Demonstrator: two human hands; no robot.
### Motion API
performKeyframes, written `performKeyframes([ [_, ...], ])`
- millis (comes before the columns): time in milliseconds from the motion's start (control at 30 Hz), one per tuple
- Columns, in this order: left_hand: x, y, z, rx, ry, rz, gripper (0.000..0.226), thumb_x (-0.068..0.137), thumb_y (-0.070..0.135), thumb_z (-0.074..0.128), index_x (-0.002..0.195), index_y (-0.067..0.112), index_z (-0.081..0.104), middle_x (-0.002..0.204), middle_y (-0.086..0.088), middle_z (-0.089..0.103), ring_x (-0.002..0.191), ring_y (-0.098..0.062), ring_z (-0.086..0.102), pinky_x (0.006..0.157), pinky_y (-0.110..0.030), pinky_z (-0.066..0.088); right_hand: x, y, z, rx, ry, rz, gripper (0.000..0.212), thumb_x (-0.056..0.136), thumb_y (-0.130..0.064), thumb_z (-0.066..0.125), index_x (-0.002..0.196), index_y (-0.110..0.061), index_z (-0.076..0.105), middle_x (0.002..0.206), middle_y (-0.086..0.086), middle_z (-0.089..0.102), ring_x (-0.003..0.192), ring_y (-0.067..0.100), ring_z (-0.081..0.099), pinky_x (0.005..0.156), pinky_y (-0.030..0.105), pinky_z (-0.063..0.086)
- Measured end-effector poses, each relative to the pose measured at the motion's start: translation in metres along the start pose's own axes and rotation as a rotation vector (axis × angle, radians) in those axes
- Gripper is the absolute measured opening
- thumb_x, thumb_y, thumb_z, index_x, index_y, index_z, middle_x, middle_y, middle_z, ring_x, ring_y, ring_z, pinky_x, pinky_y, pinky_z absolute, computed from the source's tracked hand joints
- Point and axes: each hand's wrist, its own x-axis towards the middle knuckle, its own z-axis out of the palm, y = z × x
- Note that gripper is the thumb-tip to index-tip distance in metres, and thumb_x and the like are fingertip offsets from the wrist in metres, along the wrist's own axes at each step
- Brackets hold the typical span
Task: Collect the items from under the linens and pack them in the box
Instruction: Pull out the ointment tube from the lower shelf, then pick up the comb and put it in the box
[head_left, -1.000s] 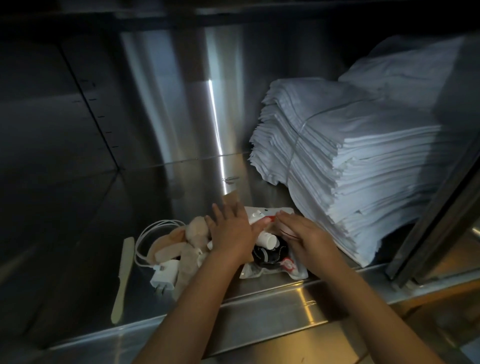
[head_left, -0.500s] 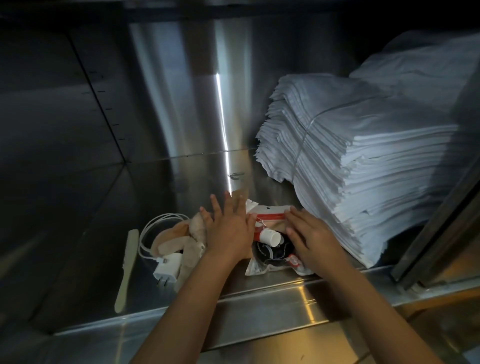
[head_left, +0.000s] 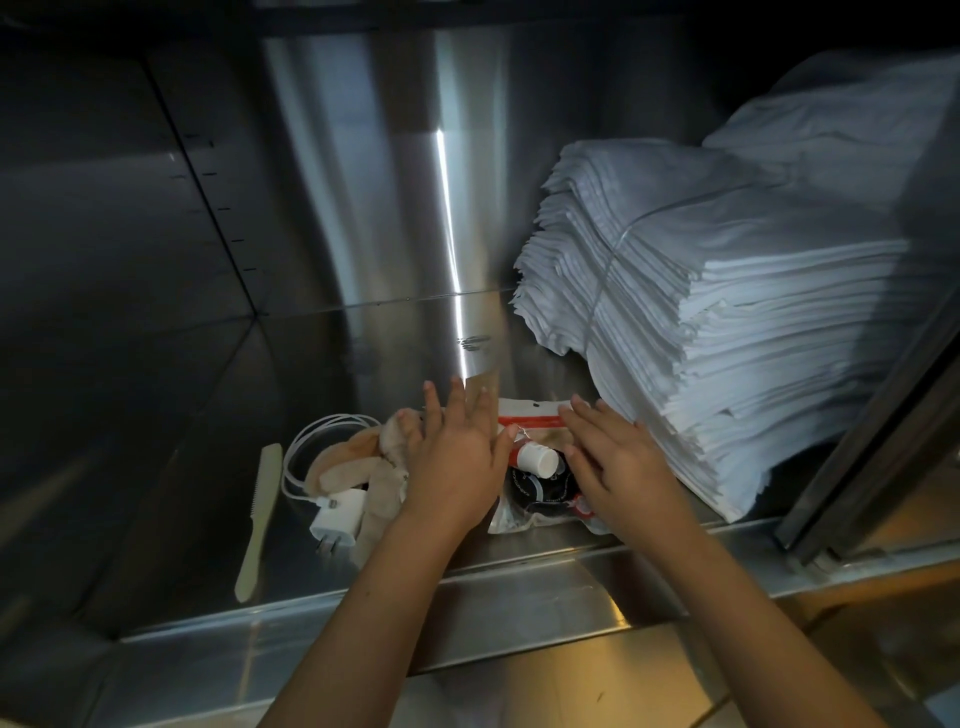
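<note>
Grip-wise we've got nothing clamped yet: both our hands are flat, fingers straight and a bit spread. Our left hand (head_left: 457, 457) lies over the middle of the little pile, with its palm covering the edge of a fuzzy beige plush thing (head_left: 358, 454) and its thumb just beside the white-capped bottle (head_left: 537, 458). Our right hand (head_left: 618, 462) rests flat on the clear zip pouch (head_left: 524, 415) with the red strip along its top. The bottle and something dark look like they're inside that pouch, though the glare makes it hard to be sure. Left of the plush there's a white charger (head_left: 337, 514) with its cable (head_left: 291, 452) looped behind it. Further left, a pale comb (head_left: 258, 519) lies by itself on the steel shelf (head_left: 182, 493). On the right, just beside our right hand, the big tied stack of white linens (head_left: 727, 322) sits on the same shelf, with another folded bundle (head_left: 831, 119) behind it.
</note>
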Motion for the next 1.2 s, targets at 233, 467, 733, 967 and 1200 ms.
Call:
performKeyframes([
  [233, -0.025, 0.001, -0.013, 0.009, 0.113, 0.064, 0.055, 0.097, 0.043, 0.027, 0.147, 0.022, 0.018, 0.155, -0.009, 0.016, 0.143, -0.031, 0.005, 0.112, -0.052, 0.002, -0.008, -0.013, -0.008, -0.04, 0.048, -0.071, 0.042, 0.083, -0.009, 0.066, 0.124, -0.007, 0.058, 0.132, 0.014, 0.055, 0.124, 0.035, 0.049, 0.097, 0.055, 0.036],
  [467, -0.068, 0.0, -0.019, -0.113, 0.225, 0.079, 0.052, 0.094, 0.024, 0.045, 0.144, 0.014, 0.031, 0.149, -0.012, 0.031, 0.14, -0.029, 0.02, 0.112, -0.049, 0.008, -0.024, -0.027, -0.018, -0.072, 0.095, -0.179, 0.041, 0.078, -0.008, 0.072, 0.118, -0.005, 0.062, 0.125, 0.015, 0.06, 0.116, 0.036, 0.055, 0.091, 0.055, 0.042],
  [733, -0.117, -0.002, -0.016, -0.088, 0.226, 0.002, 0.053, 0.093, 0.024, 0.046, 0.144, 0.017, 0.03, 0.151, -0.009, 0.029, 0.142, -0.026, 0.016, 0.108, -0.04, -0.003, -0.057, -0.05, -0.023, -0.062, 0.122, -0.281, 0.045, 0.071, -0.004, 0.076, 0.114, -0.001, 0.064, 0.117, 0.018, 0.064, 0.111, 0.039, 0.058, 0.096, 0.062, 0.038],
  [967, -0.164, -0.003, -0.013, -0.072, 0.214, -0.102, 0.048, 0.094, 0.024, 0.045, 0.14, 0.016, 0.037, 0.151, -0.008, 0.028, 0.142, -0.024, 0.014, 0.11, -0.043, -0.002, -0.09, -0.067, -0.02, 0.016, -0.028, -0.294, 0.044, 0.08, -0.007, 0.069, 0.123, -0.005, 0.059, 0.127, 0.014, 0.058, 0.121, 0.035, 0.051, 0.104, 0.056, 0.031],
  [1200, -0.189, -0.013, -0.014, -0.074, 0.185, -0.148, 0.046, 0.096, 0.025, 0.04, 0.142, 0.016, 0.035, 0.152, -0.007, 0.026, 0.143, -0.022, 0.01, 0.114, -0.044, 0.002, -0.104, -0.084, -0.017, 0.012, -0.094, -0.29, 0.044, 0.083, -0.012, 0.066, 0.125, -0.007, 0.057, 0.132, 0.013, 0.054, 0.126, 0.034, 0.047, 0.103, 0.058, 0.029],
])
